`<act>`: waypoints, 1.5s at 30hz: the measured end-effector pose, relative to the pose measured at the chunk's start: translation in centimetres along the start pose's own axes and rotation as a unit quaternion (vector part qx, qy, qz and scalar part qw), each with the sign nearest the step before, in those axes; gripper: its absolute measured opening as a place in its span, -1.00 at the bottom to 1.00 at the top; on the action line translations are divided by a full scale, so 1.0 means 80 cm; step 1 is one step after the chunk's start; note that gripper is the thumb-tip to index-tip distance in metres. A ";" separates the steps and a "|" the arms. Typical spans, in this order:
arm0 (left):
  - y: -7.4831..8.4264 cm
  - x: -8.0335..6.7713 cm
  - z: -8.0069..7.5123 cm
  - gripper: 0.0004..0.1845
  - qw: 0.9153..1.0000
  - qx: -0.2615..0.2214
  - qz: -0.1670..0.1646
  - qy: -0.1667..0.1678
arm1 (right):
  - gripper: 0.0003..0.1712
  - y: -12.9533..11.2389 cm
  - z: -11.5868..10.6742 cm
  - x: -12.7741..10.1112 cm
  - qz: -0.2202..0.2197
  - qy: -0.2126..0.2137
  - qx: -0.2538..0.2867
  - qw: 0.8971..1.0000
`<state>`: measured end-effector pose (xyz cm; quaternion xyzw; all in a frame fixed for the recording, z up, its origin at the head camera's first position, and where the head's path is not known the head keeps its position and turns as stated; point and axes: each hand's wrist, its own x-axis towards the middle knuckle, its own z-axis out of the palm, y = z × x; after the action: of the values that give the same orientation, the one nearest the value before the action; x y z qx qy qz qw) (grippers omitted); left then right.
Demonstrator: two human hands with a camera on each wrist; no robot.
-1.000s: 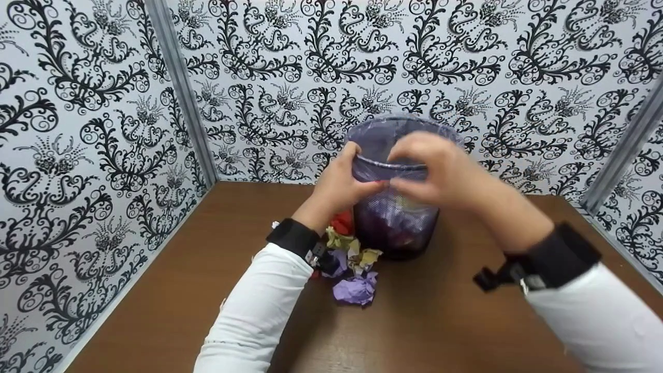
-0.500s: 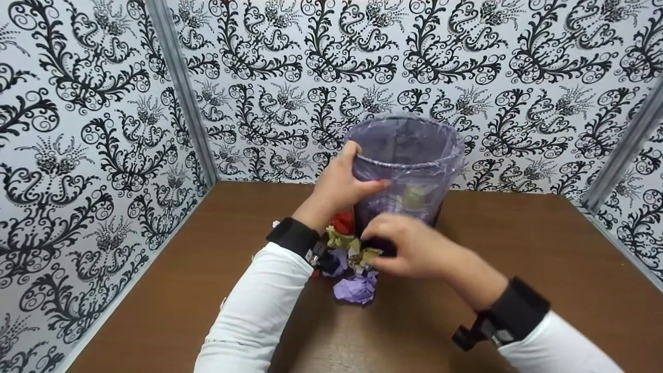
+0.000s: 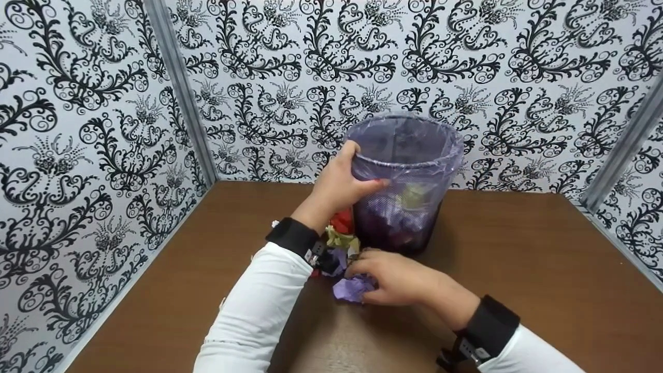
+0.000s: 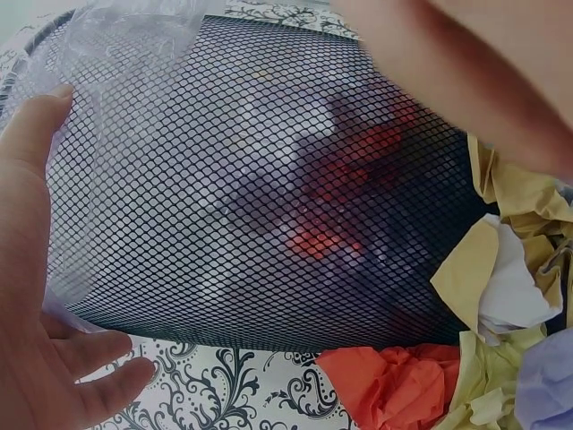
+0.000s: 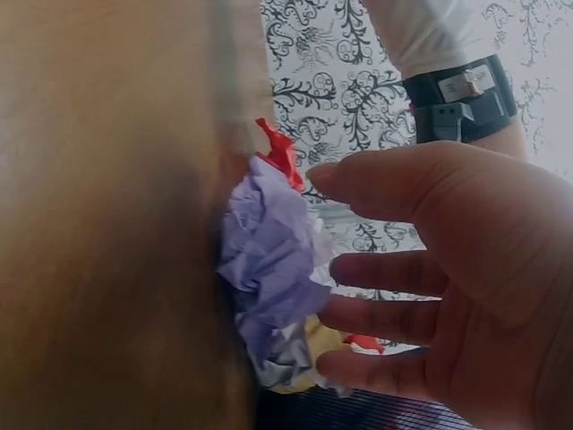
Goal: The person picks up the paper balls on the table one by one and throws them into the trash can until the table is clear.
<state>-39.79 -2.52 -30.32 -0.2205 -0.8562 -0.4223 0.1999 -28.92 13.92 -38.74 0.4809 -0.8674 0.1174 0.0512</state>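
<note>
Head view: the left hand [image 3: 339,186] clasps the rim of the mesh bin [image 3: 401,207], apparently to steady it upright on the table [image 3: 518,259]. Just in front of the bin, the right hand [image 3: 396,277] reaches onto the purple paper ball [image 3: 349,289], fingers curling over it.

Left wrist view: thumb and fingers wrap the bin's plastic liner [image 4: 134,54]; yellow and red crumpled papers [image 4: 501,296] lie beside the bin's base.

Right wrist view: the right hand's fingers [image 5: 394,273] are spread against the purple ball, not yet clenched.
</note>
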 end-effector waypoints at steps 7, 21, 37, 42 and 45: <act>0.000 0.000 0.002 -0.10 1.000 -0.004 0.006 -0.001 | -0.59 0.002 0.014 -0.002 0.002 -0.011 0.013 1.000; 0.000 0.001 0.003 -0.08 1.000 -0.006 0.002 -0.003 | -0.47 0.006 0.021 -0.005 0.030 -0.020 0.032 0.999; 0.001 0.002 -0.002 -0.09 1.000 -0.001 -0.012 -0.010 | -0.65 0.014 0.026 -0.005 0.015 -0.028 0.044 0.999; 0.001 0.001 -0.001 -0.08 1.000 -0.001 -0.015 -0.012 | -0.67 0.013 0.023 -0.007 0.011 -0.024 0.053 0.998; 0.001 0.001 -0.001 -0.08 1.000 -0.005 -0.015 -0.013 | -0.65 0.013 0.018 -0.008 0.005 -0.015 0.059 0.998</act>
<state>-39.76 -2.53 -30.19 -0.2144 -0.8597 -0.4265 0.1816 -29.38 14.63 -40.41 0.4804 -0.8620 0.1617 0.0094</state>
